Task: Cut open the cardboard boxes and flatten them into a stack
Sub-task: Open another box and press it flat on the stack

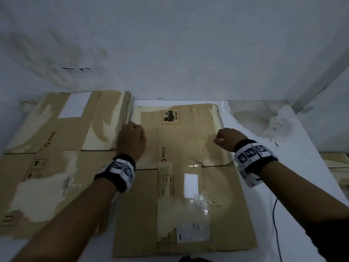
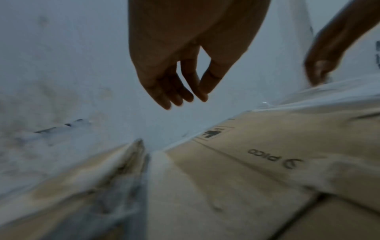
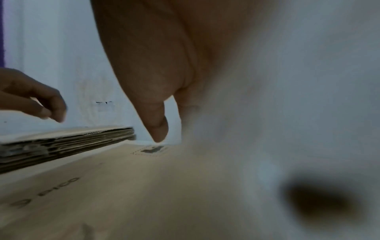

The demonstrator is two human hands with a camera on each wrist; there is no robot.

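A flattened brown PICO cardboard box point(image 1: 185, 148) lies on the white table point(image 1: 302, 167) in front of me. To its left lies a stack of flattened boxes point(image 1: 56, 148), whose layered edge shows in the right wrist view point(image 3: 61, 146). My left hand point(image 1: 132, 140) hovers over the box's left edge beside the stack; its fingers point(image 2: 180, 91) hang relaxed and hold nothing. My right hand point(image 1: 224, 138) is over the box's right part, loosely curled, thumb point(image 3: 158, 129) pointing down at the cardboard point(image 3: 123, 186). I see nothing in it.
A stained white wall point(image 1: 170, 53) rises just behind the table. A thin black cable point(image 1: 275, 214) runs down the table's right side. More cardboard point(image 1: 336, 163) lies lower, past the right edge. Loose clear tape point(image 1: 202, 203) clings to the near part of the box.
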